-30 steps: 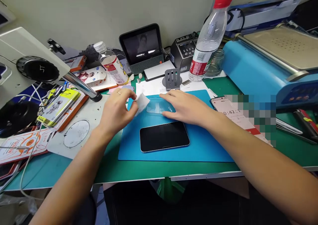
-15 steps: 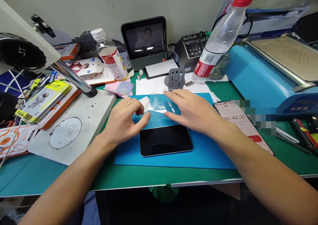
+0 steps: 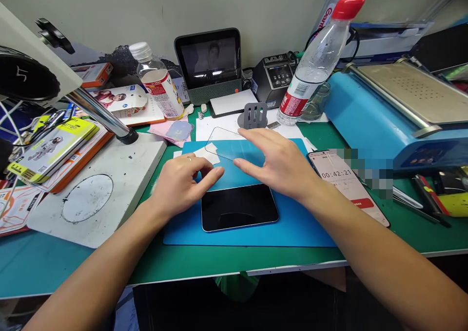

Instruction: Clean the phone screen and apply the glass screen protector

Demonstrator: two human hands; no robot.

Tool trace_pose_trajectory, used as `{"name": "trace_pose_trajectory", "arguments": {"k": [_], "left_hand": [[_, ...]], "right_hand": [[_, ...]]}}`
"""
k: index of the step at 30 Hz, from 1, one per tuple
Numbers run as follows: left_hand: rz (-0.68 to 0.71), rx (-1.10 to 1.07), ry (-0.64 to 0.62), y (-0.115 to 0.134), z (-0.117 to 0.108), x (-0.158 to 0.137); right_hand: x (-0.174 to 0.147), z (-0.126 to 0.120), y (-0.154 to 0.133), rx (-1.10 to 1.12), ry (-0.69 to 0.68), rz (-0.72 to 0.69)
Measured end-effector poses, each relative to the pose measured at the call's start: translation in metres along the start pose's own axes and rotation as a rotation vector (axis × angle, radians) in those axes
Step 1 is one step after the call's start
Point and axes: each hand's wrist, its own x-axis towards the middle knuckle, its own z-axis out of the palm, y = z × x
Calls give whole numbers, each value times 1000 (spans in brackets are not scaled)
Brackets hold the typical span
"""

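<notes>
Between the thumb and fingers of my right hand (image 3: 283,160) is a clear glass screen protector (image 3: 224,145) with a thin dark border. It is tilted above the blue mat (image 3: 300,231), beyond a phone. That phone (image 3: 239,208) lies flat on the mat, its black screen facing up and its long side toward me. My left hand (image 3: 181,182) is at the phone's far left corner, with fingers curled, thumb stretched out and a gap between them. Nothing shows in its grasp; whether it touches the phone, I cannot tell. White paper pieces (image 3: 208,154) lie beyond my left hand.
A second phone (image 3: 345,182) showing a timer lies to the right, near tweezers (image 3: 407,198). Bottles (image 3: 303,72), a grey stand (image 3: 254,115) and a smart display (image 3: 210,63) stand behind. A blue machine (image 3: 369,119) is at right, a white stand base (image 3: 120,184) at left.
The screen protector has tilted and shifted slightly left in my right hand, now clear of the white paper glare. My left hand has barely moved. The camera view has shifted a little.
</notes>
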Motion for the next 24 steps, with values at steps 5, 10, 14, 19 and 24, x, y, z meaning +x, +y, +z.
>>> {"name": "trace_pose_trajectory", "arguments": {"k": [5,10,14,19,24], "left_hand": [[-1,20,-4,-4,3,-1],[82,-8,-54,-8,8,-2],[69,-127,-109,-7,15,-4],[-16,-325,-70,-1,24,-9],[3,-490,-33,6,26,-8]], "right_hand": [[-1,1,-3,42,44,-61],[0,1,-6,91,97,-180],[-1,0,-8,139,144,-288],[-3,0,-12,205,155,-395],[-4,2,-14,245,140,-422]]}}
